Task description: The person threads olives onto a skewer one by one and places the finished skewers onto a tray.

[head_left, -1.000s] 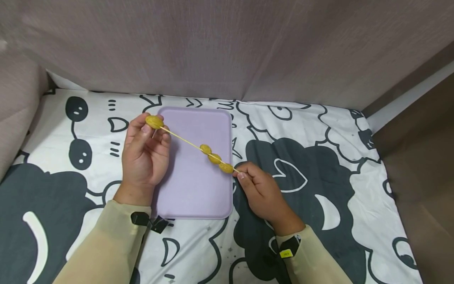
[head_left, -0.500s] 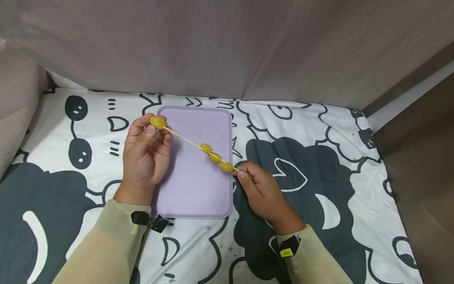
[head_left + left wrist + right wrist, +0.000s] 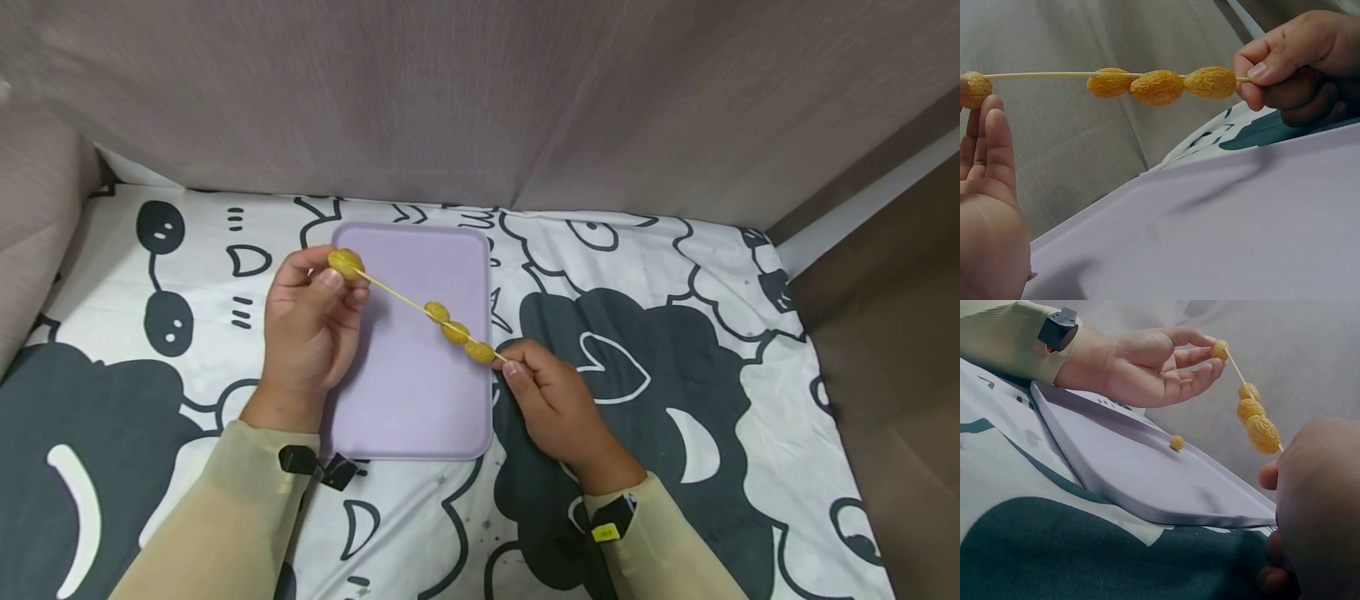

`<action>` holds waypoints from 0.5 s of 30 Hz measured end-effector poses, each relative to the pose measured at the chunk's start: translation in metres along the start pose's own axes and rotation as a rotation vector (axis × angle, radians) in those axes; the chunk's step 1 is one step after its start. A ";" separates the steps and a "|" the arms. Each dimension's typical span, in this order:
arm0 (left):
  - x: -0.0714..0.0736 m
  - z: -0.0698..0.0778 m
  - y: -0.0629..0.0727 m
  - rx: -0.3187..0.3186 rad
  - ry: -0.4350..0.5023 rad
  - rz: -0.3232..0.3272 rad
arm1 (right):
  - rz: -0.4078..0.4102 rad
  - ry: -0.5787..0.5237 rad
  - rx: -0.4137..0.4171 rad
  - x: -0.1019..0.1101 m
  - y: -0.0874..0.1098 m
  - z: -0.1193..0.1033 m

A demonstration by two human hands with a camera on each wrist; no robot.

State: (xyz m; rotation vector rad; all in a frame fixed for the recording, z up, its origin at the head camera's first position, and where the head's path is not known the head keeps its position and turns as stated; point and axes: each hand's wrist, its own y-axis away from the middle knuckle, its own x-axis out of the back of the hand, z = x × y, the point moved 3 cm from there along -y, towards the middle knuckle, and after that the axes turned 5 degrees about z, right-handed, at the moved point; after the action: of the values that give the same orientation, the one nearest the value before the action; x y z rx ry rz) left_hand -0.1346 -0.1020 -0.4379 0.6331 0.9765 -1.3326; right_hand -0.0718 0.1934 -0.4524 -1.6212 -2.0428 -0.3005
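Over the tray's left edge, my left hand (image 3: 311,333) pinches a wrinkled yellow fruit (image 3: 346,264) between thumb and fingers. One end of a thin wooden skewer (image 3: 393,292) enters this fruit. Three more wrinkled yellow fruits (image 3: 1157,87) sit bunched along the skewer near its other end, with bare stick between them and the pinched one. My right hand (image 3: 558,408) grips the short bare end just beyond the bunch. A single loose yellow fruit (image 3: 1176,442) lies on the tray in the right wrist view; in the head view it cannot be seen.
Below the hands lies a flat lilac tray (image 3: 420,417) with a low rim. It rests on a white cloth (image 3: 405,533) with dark cartoon prints. A grey-brown fabric wall (image 3: 450,100) stands along the back, and a brown panel (image 3: 885,333) is at the right.
My left hand and its pinched fruit have shifted right, toward the three bunched fruits, and the bare stretch of skewer between them is shorter. My right hand stays almost still.
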 end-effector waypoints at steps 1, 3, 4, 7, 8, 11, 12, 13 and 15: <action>0.000 0.000 0.000 -0.005 -0.018 -0.007 | -0.001 0.000 -0.002 0.000 0.000 0.000; -0.001 -0.001 0.001 -0.013 -0.052 -0.019 | -0.002 0.000 -0.004 0.000 0.000 0.000; -0.001 -0.001 0.001 -0.016 -0.068 -0.024 | -0.003 -0.001 -0.003 0.000 0.000 0.000; -0.002 -0.001 0.002 -0.022 -0.118 -0.036 | -0.001 0.001 0.003 0.000 0.000 0.001; -0.002 -0.001 0.002 -0.022 -0.126 -0.038 | -0.001 0.002 0.005 0.000 0.000 0.001; -0.003 -0.001 0.003 -0.022 -0.147 -0.051 | 0.000 0.003 0.009 0.000 0.000 0.000; -0.003 -0.002 0.003 -0.024 -0.158 -0.057 | -0.001 0.003 0.009 0.000 0.000 0.000; -0.003 -0.002 0.003 -0.022 -0.152 -0.063 | -0.001 0.003 0.008 0.000 0.000 0.000; -0.004 -0.002 0.003 -0.023 -0.152 -0.074 | -0.001 0.006 0.006 0.000 -0.001 -0.001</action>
State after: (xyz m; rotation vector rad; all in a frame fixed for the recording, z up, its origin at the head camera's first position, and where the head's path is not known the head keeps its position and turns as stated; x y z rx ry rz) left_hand -0.1321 -0.0977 -0.4363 0.4743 0.8972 -1.4115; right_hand -0.0721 0.1930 -0.4517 -1.6132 -2.0386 -0.2986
